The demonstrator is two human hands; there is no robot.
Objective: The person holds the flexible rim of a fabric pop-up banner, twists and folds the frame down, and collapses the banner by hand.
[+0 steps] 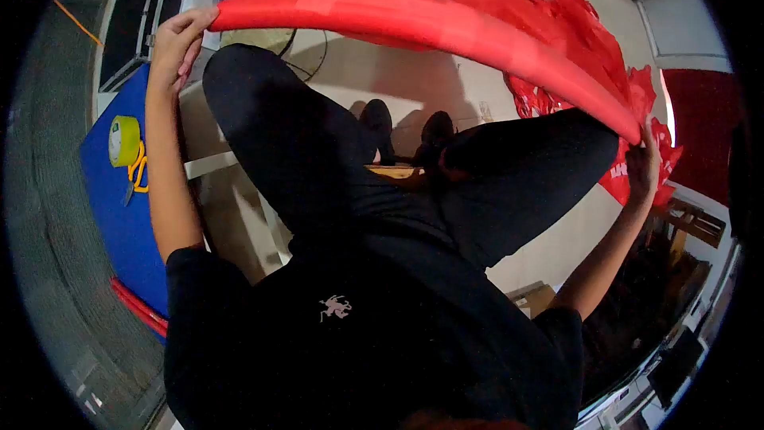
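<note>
Observed: a long red strip [398,20] arches between a seated person's two hands. The left hand [175,44] pinches its left end, thumb against fingers. The right hand [645,166] grips the other end; shadow covers its fingers, and I cannot tell how each lies. Beyond the strip is crumpled red plastic [593,36] with white print. Beside the left arm, a tape roll [125,142] and yellow-handled scissors [138,171] rest on a blue surface [119,219].

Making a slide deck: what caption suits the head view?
Left hand and right hand hold opposite ends of a long red strip.
</note>
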